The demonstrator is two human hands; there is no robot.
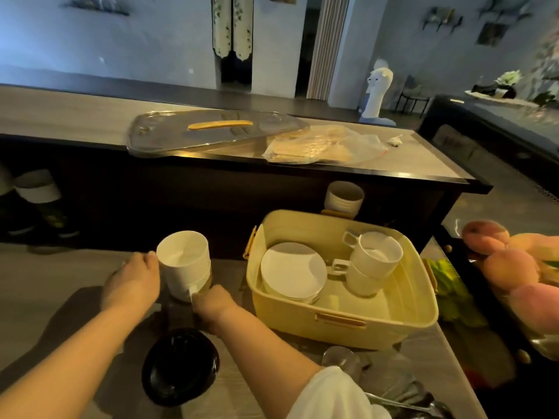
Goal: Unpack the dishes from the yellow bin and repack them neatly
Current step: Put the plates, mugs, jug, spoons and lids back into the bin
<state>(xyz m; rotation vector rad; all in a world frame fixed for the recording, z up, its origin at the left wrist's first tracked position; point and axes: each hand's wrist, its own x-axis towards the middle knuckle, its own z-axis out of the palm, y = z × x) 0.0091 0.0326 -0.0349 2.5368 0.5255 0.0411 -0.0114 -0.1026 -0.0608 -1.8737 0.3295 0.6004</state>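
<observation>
Cups (186,264), stacked, are pinched between left hand (131,281) and right hand (213,303), steadied upright; the bin (344,320) lies right of this grip.

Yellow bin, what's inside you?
The yellow bin holds a stack of white plates and two stacked white mugs. Anything beneath the plates is covered.

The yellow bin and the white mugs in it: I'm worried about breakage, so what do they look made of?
The rectangular yellow bin looks like moulded plastic: matte, thin rounded walls, clip-on orange latches. The two stacked white handled mugs look like glazed ceramic or melamine; smooth and faintly glossy, the picture cannot settle which. The stack of round white plates beside them looks the same.
</observation>
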